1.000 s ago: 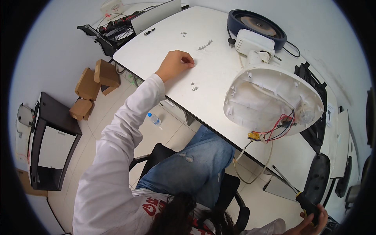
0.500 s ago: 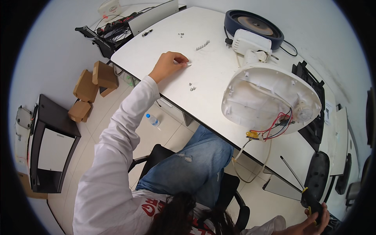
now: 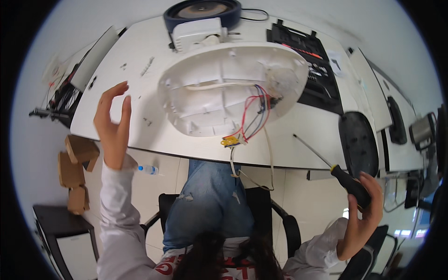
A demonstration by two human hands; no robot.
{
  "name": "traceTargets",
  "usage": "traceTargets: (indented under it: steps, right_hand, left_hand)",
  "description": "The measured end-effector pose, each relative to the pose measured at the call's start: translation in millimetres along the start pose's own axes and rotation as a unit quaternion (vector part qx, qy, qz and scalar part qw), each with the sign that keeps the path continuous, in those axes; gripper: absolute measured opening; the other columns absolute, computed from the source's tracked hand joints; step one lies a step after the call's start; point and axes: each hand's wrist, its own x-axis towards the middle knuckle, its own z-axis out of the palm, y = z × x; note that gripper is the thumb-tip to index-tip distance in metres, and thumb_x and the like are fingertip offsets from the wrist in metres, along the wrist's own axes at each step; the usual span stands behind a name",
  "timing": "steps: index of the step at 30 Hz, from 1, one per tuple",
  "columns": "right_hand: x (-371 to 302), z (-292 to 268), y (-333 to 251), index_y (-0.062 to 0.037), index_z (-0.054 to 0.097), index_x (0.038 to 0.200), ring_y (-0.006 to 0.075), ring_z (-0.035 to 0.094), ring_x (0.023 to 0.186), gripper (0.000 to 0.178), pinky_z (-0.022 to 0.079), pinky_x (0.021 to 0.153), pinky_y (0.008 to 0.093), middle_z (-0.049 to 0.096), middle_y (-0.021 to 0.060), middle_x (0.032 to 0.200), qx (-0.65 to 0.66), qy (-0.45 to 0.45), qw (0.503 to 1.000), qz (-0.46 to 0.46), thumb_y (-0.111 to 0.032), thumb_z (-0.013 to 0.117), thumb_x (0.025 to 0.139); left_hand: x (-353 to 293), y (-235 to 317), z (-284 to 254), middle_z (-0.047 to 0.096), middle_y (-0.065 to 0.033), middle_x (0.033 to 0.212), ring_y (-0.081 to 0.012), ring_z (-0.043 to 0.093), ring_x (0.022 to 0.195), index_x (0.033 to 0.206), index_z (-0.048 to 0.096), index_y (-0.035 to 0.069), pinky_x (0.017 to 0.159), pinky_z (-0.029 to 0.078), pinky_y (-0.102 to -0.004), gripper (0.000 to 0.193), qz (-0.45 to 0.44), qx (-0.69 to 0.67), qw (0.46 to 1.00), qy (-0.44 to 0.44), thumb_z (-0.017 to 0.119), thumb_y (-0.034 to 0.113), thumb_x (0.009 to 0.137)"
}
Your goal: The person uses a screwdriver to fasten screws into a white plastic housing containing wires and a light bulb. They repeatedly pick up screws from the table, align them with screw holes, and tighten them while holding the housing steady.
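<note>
Above the left side of the white table my left hand [image 3: 113,126] is raised, thumb and fingers apart with nothing between them. Small screws [image 3: 147,122] lie in a loose group beside it, and a row of screws [image 3: 148,66] sits farther back. My right hand [image 3: 366,212] grips the black handle of a screwdriver [image 3: 349,183], whose shaft points up and left past the table's front edge. Between my hands rests a hollow white plastic housing [image 3: 200,106], open side toward me. Red and blue wires [image 3: 249,105] come out of it, with a yellow component [image 3: 229,141] hanging at its lower rim.
Behind the housing are a white motor unit [image 3: 196,35] and a round dark blue base [image 3: 175,19]. A black tool case [image 3: 326,100] lies open at the back right, near a black oval cover [image 3: 358,144]. A water bottle [image 3: 149,170] and cardboard boxes [image 3: 70,168] are on the floor.
The view has swung right. My left hand has lifted from the tabletop and its pinched fingers have spread. My right hand has come up and forward with the screwdriver.
</note>
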Motion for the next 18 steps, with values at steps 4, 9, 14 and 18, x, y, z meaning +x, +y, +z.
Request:
traceTargets:
  steps: [4,9,14,18]
  right_hand:
    - [0.2,6.1,12.5,-0.0031,0.053,0.109,0.0302,0.059,0.081,0.043,0.048,0.063,0.0325,0.058,0.0162,0.097,-0.130,-0.116,0.984,-0.045,0.007,0.060,0.068]
    - [6.1,19.8,10.9,-0.0061,0.056,0.106,0.0273,0.055,0.057,0.043,0.042,0.051,0.0330,0.058,0.0132,0.076,-0.102,-0.160,0.982,0.000,0.001,0.064,0.064]
    - [3.3,8.5,4.5,-0.0032,0.059,0.103,0.0205,0.052,0.052,0.043,0.040,0.052,0.0267,0.055,0.0116,0.069,-0.022,-0.029,0.998,-0.047,0.002,0.060,0.060]
    - [3.6,9.5,5.2,0.0014,0.061,0.101,0.0143,0.052,0.055,0.045,0.037,0.053,0.0217,0.055,0.0102,0.065,0.015,0.028,0.999,-0.040,0.002,0.058,0.056]
  left_hand:
    - [2.4,82.2,-1.0,0.058,-0.0142,0.105,-0.0290,0.053,0.101,0.105,0.056,-0.001,0.089,0.040,-0.0368,0.032,0.194,0.046,0.979,0.046,0.057,-0.003,0.074]
    - [22.3,139.8,37.7,0.054,-0.0136,0.112,-0.0361,0.046,0.109,0.098,0.062,0.008,0.092,0.034,-0.0500,0.037,0.266,-0.022,0.964,-0.007,0.066,0.006,0.061]
    - [28.8,163.9,93.3,0.046,-0.0034,0.125,-0.0329,0.035,0.119,0.093,0.065,0.024,0.097,0.014,-0.0628,0.037,0.194,0.005,0.981,-0.019,0.075,0.021,0.057]
    - [26.8,156.8,121.6,0.046,-0.0002,0.117,-0.0226,0.040,0.114,0.085,0.062,0.021,0.099,0.013,-0.0591,0.042,0.192,0.033,0.980,0.049,0.078,0.022,0.046]
